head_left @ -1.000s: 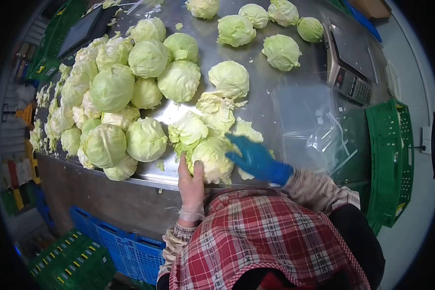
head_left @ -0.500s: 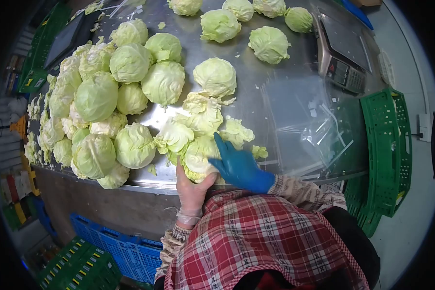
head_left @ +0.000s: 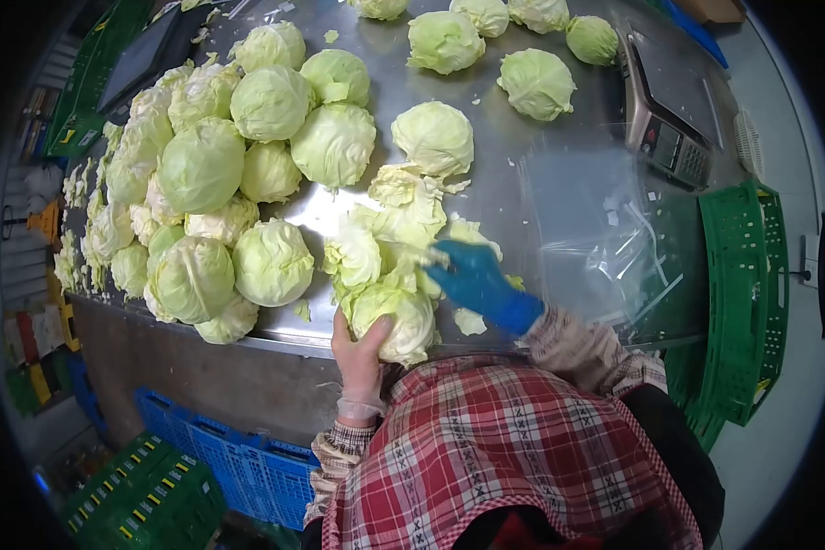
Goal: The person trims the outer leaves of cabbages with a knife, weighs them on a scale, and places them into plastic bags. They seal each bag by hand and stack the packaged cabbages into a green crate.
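At the table's near edge sits a pale green cabbage [head_left: 401,321], partly ringed by loose leaves. My left hand [head_left: 360,353], in a clear glove, grips its near left side with thumb and fingers. Just above and right of that cabbage is my right hand [head_left: 477,282], in a blue glove and slightly blurred. Its fingers are closed on a pale piece of cabbage leaf [head_left: 431,258]. Torn cabbage leaves [head_left: 403,213] lie in a heap beyond the cabbage, below another whole cabbage [head_left: 434,137].
A large pile of cabbages [head_left: 202,165] covers the left of the metal table. Clear plastic bags [head_left: 587,215] lie at right, near a digital scale [head_left: 674,137]. Several cabbages [head_left: 536,84] stand at the back. A green crate [head_left: 742,293] is beside the table's right end.
My right hand has left the cabbage's side and now pinches a piece of leaf above it. The cabbage is turned in my left hand. The whole view has shifted slightly.
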Demonstrator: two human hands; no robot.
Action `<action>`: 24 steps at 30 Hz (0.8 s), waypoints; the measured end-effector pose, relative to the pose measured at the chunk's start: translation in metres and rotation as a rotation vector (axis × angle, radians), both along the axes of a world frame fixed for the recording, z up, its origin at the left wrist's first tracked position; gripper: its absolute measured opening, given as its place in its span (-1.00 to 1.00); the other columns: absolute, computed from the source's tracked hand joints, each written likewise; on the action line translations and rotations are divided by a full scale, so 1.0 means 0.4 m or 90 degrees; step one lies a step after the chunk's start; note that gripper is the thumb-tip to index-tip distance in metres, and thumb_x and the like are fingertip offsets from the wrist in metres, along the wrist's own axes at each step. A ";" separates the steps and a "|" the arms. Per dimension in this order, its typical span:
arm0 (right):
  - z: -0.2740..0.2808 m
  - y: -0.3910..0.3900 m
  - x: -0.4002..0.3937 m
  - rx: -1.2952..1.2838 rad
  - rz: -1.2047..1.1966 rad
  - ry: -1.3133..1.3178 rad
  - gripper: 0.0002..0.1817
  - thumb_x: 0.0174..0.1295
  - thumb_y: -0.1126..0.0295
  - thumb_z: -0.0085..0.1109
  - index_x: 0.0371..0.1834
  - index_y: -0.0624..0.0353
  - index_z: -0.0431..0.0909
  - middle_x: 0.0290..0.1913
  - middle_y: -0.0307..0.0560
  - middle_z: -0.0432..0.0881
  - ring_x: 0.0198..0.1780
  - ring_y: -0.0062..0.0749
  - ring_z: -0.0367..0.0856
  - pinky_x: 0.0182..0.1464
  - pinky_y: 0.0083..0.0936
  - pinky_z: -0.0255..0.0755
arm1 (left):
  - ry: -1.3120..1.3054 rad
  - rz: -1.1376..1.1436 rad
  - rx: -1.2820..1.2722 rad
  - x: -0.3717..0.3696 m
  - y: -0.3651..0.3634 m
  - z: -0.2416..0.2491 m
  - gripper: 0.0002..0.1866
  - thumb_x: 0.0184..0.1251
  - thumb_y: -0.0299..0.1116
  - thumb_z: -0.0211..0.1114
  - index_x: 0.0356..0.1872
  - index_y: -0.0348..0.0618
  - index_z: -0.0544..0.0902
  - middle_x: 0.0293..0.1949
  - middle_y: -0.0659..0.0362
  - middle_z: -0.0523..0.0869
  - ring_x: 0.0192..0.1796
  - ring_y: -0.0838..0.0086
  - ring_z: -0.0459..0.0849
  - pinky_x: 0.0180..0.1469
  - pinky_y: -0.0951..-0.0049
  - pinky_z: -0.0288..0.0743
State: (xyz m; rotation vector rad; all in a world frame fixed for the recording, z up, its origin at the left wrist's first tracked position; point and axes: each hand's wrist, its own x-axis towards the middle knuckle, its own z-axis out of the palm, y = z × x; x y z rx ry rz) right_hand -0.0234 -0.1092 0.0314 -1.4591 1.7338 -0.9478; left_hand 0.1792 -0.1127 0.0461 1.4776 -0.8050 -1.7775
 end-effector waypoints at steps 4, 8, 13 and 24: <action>-0.045 -0.092 -0.062 0.048 -0.071 0.182 -0.64 0.06 0.24 0.34 -0.20 0.28 0.57 -0.41 -0.02 0.62 -0.37 -0.28 0.64 -0.34 -0.39 0.48 | -0.002 0.022 -0.066 0.014 0.019 -0.020 -0.29 -0.06 -0.48 0.40 0.20 -0.36 0.33 0.02 0.02 0.53 0.01 0.35 0.54 0.08 0.40 0.43; 0.093 -0.019 0.005 -0.062 0.008 0.091 -0.29 0.03 -0.10 0.24 0.09 0.25 0.43 -0.09 0.12 0.57 -0.30 -0.01 0.63 -0.30 -0.23 0.51 | -0.067 -0.013 -0.215 0.009 0.029 -0.037 -0.20 -0.17 -0.48 0.45 0.22 -0.34 0.31 0.08 0.03 0.47 0.10 0.32 0.47 0.19 0.35 0.34; -0.041 -0.004 0.028 -0.006 0.075 0.088 -0.54 0.09 0.10 0.24 0.00 0.12 0.55 -0.17 0.00 0.63 -0.31 -0.15 0.66 -0.27 -0.33 0.53 | -0.062 -0.028 -0.224 0.008 0.038 -0.042 -0.11 -0.24 -0.42 0.50 0.25 -0.33 0.28 0.15 0.03 0.36 0.18 0.29 0.38 0.26 0.32 0.25; -0.026 -0.063 0.049 -0.069 0.159 0.082 -0.62 0.01 0.08 0.36 -0.16 0.03 0.65 -0.37 -0.11 0.62 -0.38 -0.25 0.63 -0.31 -0.41 0.50 | -0.146 -0.102 -0.311 0.015 0.034 -0.045 0.02 -0.26 -0.33 0.52 0.33 -0.33 0.17 0.23 -0.02 0.29 0.26 0.24 0.31 0.30 0.28 0.20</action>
